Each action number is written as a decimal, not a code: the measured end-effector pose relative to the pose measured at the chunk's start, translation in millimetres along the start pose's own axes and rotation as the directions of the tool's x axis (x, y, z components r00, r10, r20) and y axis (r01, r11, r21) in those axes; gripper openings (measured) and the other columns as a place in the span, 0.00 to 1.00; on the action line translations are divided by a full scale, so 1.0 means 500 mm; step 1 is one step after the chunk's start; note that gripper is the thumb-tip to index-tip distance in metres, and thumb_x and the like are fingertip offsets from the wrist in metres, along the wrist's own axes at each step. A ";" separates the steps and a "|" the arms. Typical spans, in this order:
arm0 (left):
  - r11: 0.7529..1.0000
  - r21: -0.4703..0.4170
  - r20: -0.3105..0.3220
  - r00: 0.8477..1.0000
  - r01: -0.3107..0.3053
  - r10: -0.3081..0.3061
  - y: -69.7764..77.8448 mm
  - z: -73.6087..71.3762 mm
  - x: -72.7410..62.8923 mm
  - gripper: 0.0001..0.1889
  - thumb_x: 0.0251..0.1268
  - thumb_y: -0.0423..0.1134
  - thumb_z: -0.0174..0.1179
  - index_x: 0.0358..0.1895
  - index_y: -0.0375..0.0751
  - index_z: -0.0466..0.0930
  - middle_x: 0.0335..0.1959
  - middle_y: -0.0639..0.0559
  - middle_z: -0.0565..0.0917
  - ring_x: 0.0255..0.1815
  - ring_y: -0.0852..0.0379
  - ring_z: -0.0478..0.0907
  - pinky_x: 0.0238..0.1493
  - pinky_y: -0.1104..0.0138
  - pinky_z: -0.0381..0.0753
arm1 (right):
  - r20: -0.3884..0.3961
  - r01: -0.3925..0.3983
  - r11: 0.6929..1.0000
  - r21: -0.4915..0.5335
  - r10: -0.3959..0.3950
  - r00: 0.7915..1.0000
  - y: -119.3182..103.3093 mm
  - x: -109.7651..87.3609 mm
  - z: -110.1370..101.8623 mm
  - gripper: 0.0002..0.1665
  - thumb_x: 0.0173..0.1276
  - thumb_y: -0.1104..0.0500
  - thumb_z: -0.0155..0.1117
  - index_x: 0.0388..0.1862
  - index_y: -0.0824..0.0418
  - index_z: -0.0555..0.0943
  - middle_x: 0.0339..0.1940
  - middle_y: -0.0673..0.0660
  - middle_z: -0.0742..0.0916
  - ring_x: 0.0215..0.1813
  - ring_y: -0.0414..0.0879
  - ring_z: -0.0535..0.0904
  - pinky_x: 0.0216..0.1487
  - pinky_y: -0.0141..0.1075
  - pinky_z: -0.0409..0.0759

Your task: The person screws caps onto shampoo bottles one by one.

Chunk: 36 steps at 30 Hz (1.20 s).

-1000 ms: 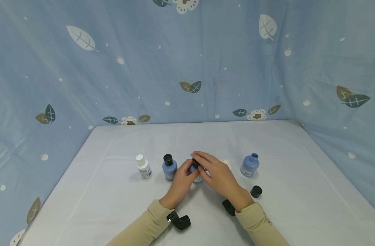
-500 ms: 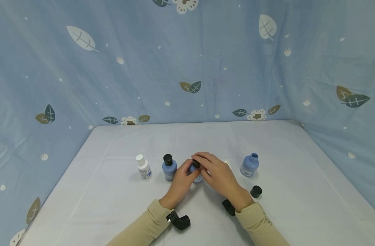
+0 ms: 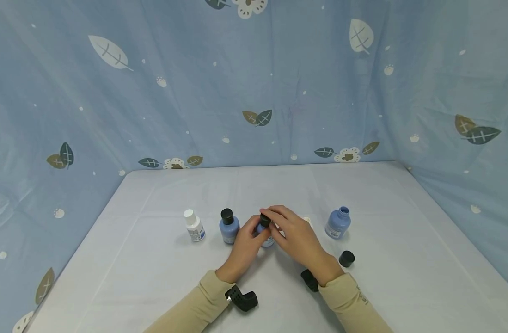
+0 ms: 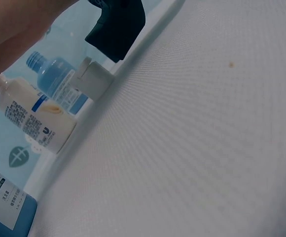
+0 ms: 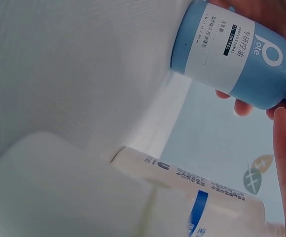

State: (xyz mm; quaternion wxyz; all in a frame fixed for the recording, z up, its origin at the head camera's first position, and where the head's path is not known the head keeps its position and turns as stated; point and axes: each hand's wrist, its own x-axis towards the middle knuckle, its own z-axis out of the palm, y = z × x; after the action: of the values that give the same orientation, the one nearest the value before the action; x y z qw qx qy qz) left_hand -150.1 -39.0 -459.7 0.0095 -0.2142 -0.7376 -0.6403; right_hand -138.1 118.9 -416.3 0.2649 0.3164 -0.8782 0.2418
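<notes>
My left hand (image 3: 243,249) grips a small blue shampoo bottle (image 5: 241,59) round its body, and the bottle stands upright on the table. My right hand (image 3: 299,238) pinches its black cap (image 3: 265,220) at the top, with fingertips on the cap's edge. Just left of the left hand stands another blue bottle (image 3: 229,231) with a black cap, and beyond it a white bottle (image 3: 195,226) with a white cap. Behind the right hand is an uncapped white bottle (image 4: 34,113), mostly hidden in the head view.
An uncapped blue bottle (image 3: 338,224) stands to the right. A loose black cap (image 3: 347,259) lies near the right forearm. A pale loose cap (image 4: 92,79) shows in the left wrist view. The white-covered table (image 3: 154,286) ends at a blue patterned curtain (image 3: 220,83).
The right fingers have shifted slightly on the black cap, leaving more of it visible. The left hand and the bottles stay in place.
</notes>
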 end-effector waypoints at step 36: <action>1.000 0.009 0.023 1.000 0.001 -0.001 0.037 -0.004 -0.008 0.16 0.64 0.41 0.52 0.55 0.46 0.72 0.48 0.57 0.74 0.50 0.58 0.72 0.50 0.64 0.70 | -0.041 -0.099 0.995 -0.013 0.098 0.994 -0.007 0.000 0.006 0.25 0.61 0.51 0.61 0.57 0.56 0.72 0.45 0.49 0.76 0.33 0.38 0.75 0.31 0.29 0.75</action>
State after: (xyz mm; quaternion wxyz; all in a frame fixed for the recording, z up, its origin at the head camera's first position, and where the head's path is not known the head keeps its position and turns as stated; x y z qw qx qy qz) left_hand -140.9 -40.5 -443.1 0.0019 -0.2212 -0.7408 -0.6343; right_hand -136.8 114.8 -417.8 0.2727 0.2657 -0.8889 0.2546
